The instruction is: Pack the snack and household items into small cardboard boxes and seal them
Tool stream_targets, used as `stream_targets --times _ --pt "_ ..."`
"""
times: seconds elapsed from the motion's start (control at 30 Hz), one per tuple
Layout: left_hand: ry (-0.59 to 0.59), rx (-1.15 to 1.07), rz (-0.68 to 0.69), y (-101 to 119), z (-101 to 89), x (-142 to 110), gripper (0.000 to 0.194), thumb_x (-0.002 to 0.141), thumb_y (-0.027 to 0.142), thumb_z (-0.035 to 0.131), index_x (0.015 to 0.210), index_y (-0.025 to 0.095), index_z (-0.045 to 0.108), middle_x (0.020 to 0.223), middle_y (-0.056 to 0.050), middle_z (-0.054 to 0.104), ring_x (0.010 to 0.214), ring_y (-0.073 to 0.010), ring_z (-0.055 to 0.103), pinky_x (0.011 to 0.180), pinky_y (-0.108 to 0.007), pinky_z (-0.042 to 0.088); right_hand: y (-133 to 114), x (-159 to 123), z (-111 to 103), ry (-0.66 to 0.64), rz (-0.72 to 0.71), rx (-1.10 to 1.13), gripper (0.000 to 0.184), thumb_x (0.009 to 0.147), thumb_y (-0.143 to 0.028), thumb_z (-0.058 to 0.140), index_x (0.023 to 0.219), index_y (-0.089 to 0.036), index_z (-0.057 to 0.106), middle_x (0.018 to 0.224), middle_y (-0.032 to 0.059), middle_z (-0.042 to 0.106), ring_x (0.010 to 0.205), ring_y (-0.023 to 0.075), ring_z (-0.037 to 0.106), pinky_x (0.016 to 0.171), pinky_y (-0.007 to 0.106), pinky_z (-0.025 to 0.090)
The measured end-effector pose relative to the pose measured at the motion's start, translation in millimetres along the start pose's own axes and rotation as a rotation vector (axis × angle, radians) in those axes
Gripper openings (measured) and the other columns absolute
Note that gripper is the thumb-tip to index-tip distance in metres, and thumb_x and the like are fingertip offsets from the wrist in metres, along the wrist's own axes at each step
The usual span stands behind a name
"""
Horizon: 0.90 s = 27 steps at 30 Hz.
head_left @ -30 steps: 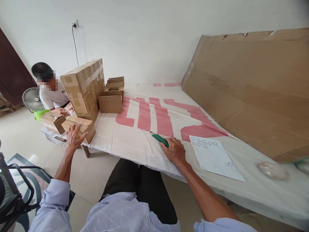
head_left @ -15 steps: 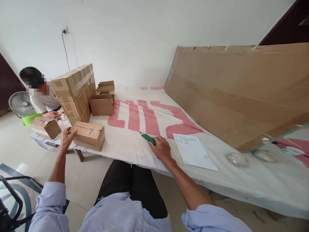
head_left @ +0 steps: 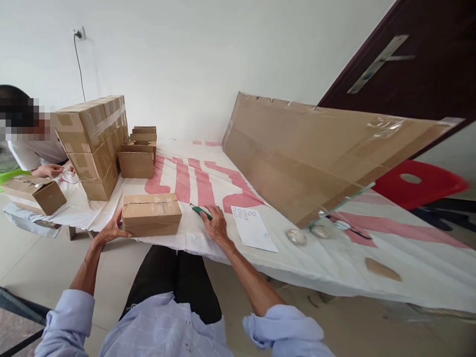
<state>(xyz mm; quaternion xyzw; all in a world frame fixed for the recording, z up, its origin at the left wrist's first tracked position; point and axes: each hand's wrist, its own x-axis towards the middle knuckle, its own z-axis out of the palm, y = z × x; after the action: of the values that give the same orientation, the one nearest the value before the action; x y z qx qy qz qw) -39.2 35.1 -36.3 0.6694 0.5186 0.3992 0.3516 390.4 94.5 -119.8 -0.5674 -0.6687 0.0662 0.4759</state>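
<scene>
A taped cardboard box point(head_left: 152, 215) lies near the front edge of the cloth-covered table, its long side towards me. My left hand point(head_left: 113, 227) grips its left end, thumb along the lower front and fingers round the side. To the right of the box, my right hand point(head_left: 214, 223) is closed round a green utility knife point(head_left: 202, 212). Its tip points left, towards the box, and stays apart from it. Beside my right hand lies a white sheet of paper point(head_left: 255, 230) with small drawn shapes on it.
Stacked cardboard boxes point(head_left: 91, 144) and some open boxes point(head_left: 137, 161) stand at the left. A co-worker point(head_left: 33, 134) sits beyond another box point(head_left: 35, 193). A large cardboard sheet point(head_left: 293, 153) leans on the right, near two clear round bundles point(head_left: 296, 236) and a red stool point(head_left: 420, 183).
My view has swung to the right. The box has slid rightwards, nearer the knife, and turned square to me, with my left hand still on its end. The knife remains in my right hand.
</scene>
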Motion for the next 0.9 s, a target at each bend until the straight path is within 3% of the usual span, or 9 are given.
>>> stream_targets --times 0.13,0.23,0.33,0.53,0.67,0.77,0.9 --pt "-0.066 -0.048 -0.003 5 14.2 0 0.112 0.056 0.045 0.101 0.159 0.026 0.059 0.147 -0.018 0.071 0.147 -0.0467 0.060 0.113 -0.058 0.060 -48 1 -2 -0.082 -0.098 0.293 0.048 0.108 -0.059 0.053 0.135 -0.025 0.072 0.138 0.0151 0.070 0.125 0.0315 0.067 0.102 0.049 0.060" --pt "-0.005 -0.062 0.029 9 31.0 -1 0.126 0.056 0.047 0.100 0.168 0.027 0.046 0.166 -0.021 0.052 0.157 -0.0468 0.049 0.111 -0.057 0.060 -68 -4 -8 -0.140 -0.089 0.348 0.051 0.106 -0.065 0.056 0.132 -0.025 0.076 0.139 0.0146 0.070 0.130 0.0324 0.067 0.102 0.048 0.061" --pt "0.069 -0.034 0.121 20 50.6 0 0.126 0.057 0.046 0.102 0.168 0.029 0.044 0.172 -0.019 0.042 0.160 -0.0442 0.044 0.116 -0.056 0.057 -65 -9 -18 -0.086 0.030 0.377 0.053 0.103 -0.068 0.058 0.120 -0.022 0.078 0.130 0.0155 0.075 0.126 0.0339 0.069 0.098 0.049 0.062" --pt "0.124 0.059 0.340 52 75.1 2 0.108 0.065 0.041 0.102 0.160 0.029 0.051 0.163 -0.017 0.051 0.154 -0.0417 0.051 0.121 -0.057 0.053 -48 -18 -31 -0.035 0.154 0.400 0.052 0.097 -0.068 0.062 0.113 -0.021 0.078 0.118 0.0147 0.080 0.114 0.0335 0.072 0.096 0.049 0.060" --pt "0.145 0.122 0.387 66 81.5 -1 0.106 0.064 0.036 0.101 0.158 0.029 0.053 0.160 -0.017 0.053 0.152 -0.0423 0.052 0.125 -0.058 0.050 -61 -8 -50 0.030 0.157 0.340 0.049 0.098 -0.064 0.061 0.110 -0.020 0.079 0.116 0.0157 0.079 0.111 0.0339 0.072 0.094 0.050 0.061" --pt "0.154 0.161 0.412 75 87.7 -2 0.106 0.063 0.036 0.100 0.158 0.028 0.054 0.157 -0.017 0.054 0.151 -0.0432 0.052 0.126 -0.058 0.049 -97 14 -77 0.107 -0.032 0.237 0.038 0.105 -0.054 0.059 0.115 -0.023 0.079 0.124 0.0143 0.076 0.119 0.0333 0.070 0.100 0.050 0.060" --pt "0.171 0.199 0.456 88 98.7 -1 0.104 0.064 0.036 0.099 0.159 0.028 0.055 0.155 -0.017 0.055 0.148 -0.0440 0.052 0.125 -0.061 0.049 -162 42 -104 -0.011 -0.495 0.069 0.022 0.109 -0.034 0.061 0.117 -0.027 0.080 0.121 0.0100 0.074 0.118 0.0310 0.067 0.107 0.052 0.055"
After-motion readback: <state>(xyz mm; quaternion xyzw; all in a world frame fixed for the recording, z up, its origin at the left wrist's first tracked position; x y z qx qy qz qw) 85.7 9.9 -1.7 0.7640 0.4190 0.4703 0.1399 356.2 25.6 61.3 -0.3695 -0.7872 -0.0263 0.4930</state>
